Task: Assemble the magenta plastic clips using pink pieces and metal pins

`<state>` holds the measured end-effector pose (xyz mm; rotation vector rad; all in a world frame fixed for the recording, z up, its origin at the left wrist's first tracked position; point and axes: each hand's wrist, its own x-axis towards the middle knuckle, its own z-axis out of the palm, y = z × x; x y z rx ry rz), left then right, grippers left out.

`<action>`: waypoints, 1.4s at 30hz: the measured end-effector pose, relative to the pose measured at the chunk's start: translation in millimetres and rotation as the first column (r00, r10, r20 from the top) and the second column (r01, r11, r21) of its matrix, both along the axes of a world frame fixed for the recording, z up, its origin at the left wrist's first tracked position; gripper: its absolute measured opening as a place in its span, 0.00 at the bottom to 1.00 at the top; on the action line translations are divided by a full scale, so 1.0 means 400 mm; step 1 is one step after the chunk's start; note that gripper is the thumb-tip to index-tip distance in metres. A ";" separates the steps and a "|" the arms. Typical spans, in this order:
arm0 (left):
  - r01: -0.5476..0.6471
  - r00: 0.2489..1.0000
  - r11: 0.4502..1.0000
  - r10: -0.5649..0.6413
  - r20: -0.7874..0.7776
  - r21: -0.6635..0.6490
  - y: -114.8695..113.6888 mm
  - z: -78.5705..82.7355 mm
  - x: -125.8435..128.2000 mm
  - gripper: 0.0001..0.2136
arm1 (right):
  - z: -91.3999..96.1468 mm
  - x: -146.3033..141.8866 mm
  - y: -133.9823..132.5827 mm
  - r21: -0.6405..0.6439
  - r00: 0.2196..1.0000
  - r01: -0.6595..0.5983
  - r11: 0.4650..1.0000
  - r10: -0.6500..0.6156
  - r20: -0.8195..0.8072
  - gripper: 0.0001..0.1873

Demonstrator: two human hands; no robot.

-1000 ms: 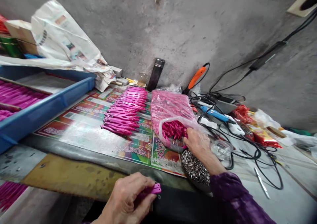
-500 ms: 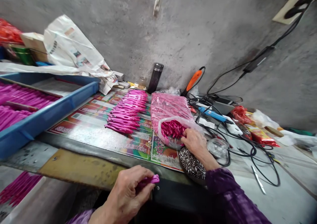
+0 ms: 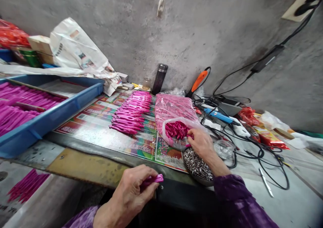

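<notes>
Rough concrete wall (image 3: 202, 29) rises behind a workbench, with crumpled newspaper (image 3: 75, 46) slumped at the far left above a blue plastic tray (image 3: 75, 102) heaped with magenta plastic pieces. Next to the tray, a glossy printed sheet (image 3: 138, 150) covers the bench, and the word "SELECTION" can be read on it. Neat rows of pink plastic clips (image 3: 131, 112) lie on that sheet. Below the bench edge, the left hand (image 3: 128, 192) has its fingers curled firmly around a pink plastic piece (image 3: 152, 179), holding it just above a yellow board (image 3: 87, 165). Further right, a steel flask (image 3: 158, 79) stands against the wall behind a thin, shiny plastic bag (image 3: 174, 112) full of pink pieces. The right hand (image 3: 202, 144) rests at the bag's mouth, fingers drawn together; whether they have hold of anything, I cannot tell. A round dish of small metal pins (image 3: 198, 165) sits just below that hand, beside a purple sleeve (image 3: 242, 197). Black cables (image 3: 267, 157) tangle around a blue-handled tool (image 3: 218, 115), an orange-handled tool (image 3: 199, 81), and a red packet (image 3: 274, 142).
</notes>
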<state>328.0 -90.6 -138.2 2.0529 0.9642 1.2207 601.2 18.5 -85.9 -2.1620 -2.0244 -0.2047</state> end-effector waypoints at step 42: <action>0.171 0.976 0.977 -0.186 -0.115 -0.126 -0.155 0.001 -0.013 0.04 | -0.123 -0.219 -0.544 0.094 0.276 -0.132 0.987 0.128 -0.953 0.13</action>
